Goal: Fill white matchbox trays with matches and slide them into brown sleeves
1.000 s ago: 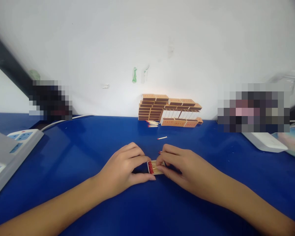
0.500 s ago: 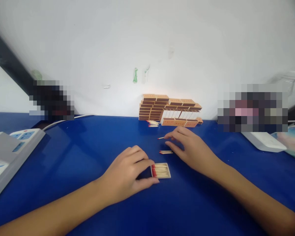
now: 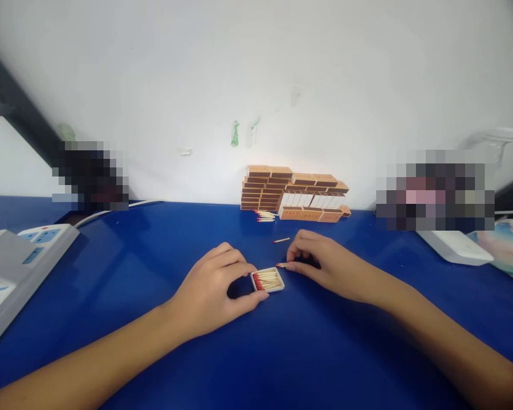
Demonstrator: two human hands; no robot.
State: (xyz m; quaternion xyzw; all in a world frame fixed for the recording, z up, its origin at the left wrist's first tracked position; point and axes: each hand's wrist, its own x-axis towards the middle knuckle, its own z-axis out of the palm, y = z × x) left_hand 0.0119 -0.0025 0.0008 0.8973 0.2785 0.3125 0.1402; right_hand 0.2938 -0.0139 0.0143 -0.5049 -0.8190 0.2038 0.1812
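Note:
A small white matchbox tray (image 3: 268, 279) full of red-tipped matches lies on the blue table (image 3: 154, 256). My left hand (image 3: 214, 290) pinches the tray's left end between thumb and forefinger. My right hand (image 3: 320, 262) rests just right of the tray, fingers pinched on a couple of loose matches (image 3: 280, 265) lying on the table. One single match (image 3: 281, 240) lies farther back, apart from both hands.
A stack of brown matchboxes and white trays (image 3: 293, 193) stands against the white wall, with a few loose matches (image 3: 265, 215) at its foot. A grey power strip (image 3: 21, 256) sits at the left edge. A white device (image 3: 455, 246) and colourful paper (image 3: 508, 242) lie at the right.
My right hand left the tray, reached back toward the single match, then came down onto the loose matches beside the tray. My left hand kept hold of the tray and shifted it slightly back.

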